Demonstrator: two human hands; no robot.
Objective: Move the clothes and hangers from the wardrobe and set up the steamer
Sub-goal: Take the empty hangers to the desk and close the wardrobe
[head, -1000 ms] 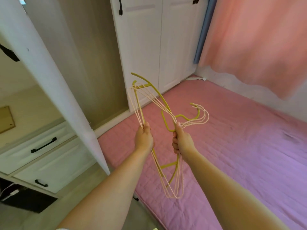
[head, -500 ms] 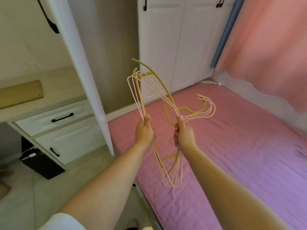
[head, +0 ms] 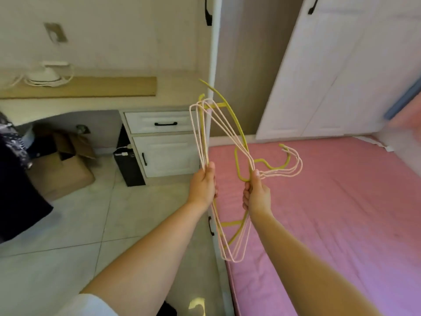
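Both hands grip one bunch of hangers (head: 230, 142) held upright at centre frame, the left hand (head: 203, 185) curled round the bottom bars and the right hand (head: 258, 193) round the necks, hooks pointing to 3 o'clock above the pink bed (head: 341, 201).

Single head-worn wide-angle view, looking forward and down, close above outstretched forearms

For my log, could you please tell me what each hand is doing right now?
Left hand: closed on the hangers.
Right hand: closed on the same hangers, near the hooks.
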